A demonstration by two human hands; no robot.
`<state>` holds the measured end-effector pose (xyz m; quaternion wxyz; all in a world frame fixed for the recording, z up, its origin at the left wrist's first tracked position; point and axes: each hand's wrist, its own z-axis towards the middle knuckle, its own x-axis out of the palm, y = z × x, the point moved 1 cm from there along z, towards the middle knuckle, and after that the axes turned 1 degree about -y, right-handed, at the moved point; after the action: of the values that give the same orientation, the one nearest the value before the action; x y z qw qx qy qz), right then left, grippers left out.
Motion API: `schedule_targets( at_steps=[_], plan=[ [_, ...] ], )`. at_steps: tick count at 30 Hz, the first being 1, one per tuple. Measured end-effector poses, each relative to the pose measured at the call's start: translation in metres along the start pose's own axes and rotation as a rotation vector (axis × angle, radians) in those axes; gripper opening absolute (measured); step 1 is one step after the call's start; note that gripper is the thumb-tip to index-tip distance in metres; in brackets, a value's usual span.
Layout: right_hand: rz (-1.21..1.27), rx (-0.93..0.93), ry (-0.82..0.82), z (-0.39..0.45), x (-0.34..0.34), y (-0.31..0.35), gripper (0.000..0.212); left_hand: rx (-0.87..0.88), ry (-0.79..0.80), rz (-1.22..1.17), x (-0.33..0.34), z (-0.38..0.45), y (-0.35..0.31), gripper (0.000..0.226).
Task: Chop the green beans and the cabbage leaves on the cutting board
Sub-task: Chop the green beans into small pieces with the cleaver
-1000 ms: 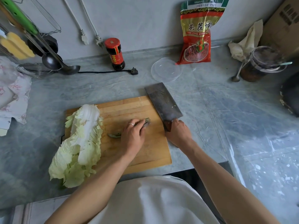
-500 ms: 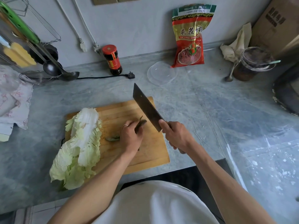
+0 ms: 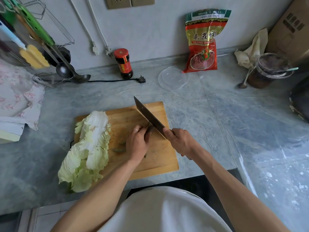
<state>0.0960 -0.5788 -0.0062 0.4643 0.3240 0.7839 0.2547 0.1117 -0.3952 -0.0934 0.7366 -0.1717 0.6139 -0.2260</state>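
On the cutting board (image 3: 160,158), our left hand (image 3: 138,142) pins the green beans (image 3: 119,149) while our right hand (image 3: 181,142) grips the cleaver (image 3: 149,117), edge poised beside the knuckles. Cabbage leaves (image 3: 90,148) wait at the board's left. Next: short, careful chops.

Pale green-and-white cabbage leaves (image 3: 90,148) on a tan striped wooden cutting board (image 3: 160,158); grey marbled tabletop (image 3: 209,118); red-and-gold printed packet (image 3: 203,42).

A home kitchen: stone counter (image 3: 209,114), hanging ladle (image 3: 66,69), sauce bottle (image 3: 123,64), wall sockets (image 3: 130,2)
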Motion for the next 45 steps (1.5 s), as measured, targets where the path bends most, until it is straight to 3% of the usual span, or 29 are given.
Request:
schedule_targets(
  at_steps=[5, 9, 13, 18, 20, 23, 37, 42, 45],
  plan=[
    [-0.072, -0.094, -0.126, -0.006, 0.001, -0.003, 0.055, -0.045, -0.025, -0.047, 0.004, 0.001, -0.001, 0.028],
    [-0.110, -0.105, -0.105, -0.012, 0.006, -0.002, 0.055, -0.042, -0.005, -0.066, 0.007, 0.000, 0.002, 0.037],
    [-0.126, -0.097, -0.110, -0.015, 0.009, -0.003, 0.057, -0.023, 0.000, -0.019, 0.007, 0.000, 0.003, 0.026],
    [-0.122, -0.077, -0.093, -0.017, 0.009, -0.001, 0.058, -0.012, 0.032, 0.123, 0.010, 0.000, 0.003, 0.034],
    [-0.133, -0.067, -0.076, -0.017, 0.009, 0.000, 0.058, -0.012, 0.034, 0.142, 0.010, 0.001, 0.002, 0.027],
    [-0.137, -0.062, -0.062, -0.016, 0.009, 0.002, 0.057, 0.004, 0.013, 0.130, 0.008, 0.000, -0.001, 0.018],
    [-0.124, -0.085, -0.051, -0.024, 0.008, 0.014, 0.046, -0.057, 0.000, -0.012, 0.018, 0.000, 0.005, 0.022],
    [-0.134, -0.036, -0.060, -0.015, 0.016, 0.007, 0.056, -0.068, -0.008, -0.014, 0.018, 0.000, 0.005, 0.031],
    [-0.139, -0.056, -0.071, -0.012, 0.017, 0.008, 0.055, -0.060, -0.021, -0.015, 0.018, 0.001, 0.005, 0.024]
  ],
)
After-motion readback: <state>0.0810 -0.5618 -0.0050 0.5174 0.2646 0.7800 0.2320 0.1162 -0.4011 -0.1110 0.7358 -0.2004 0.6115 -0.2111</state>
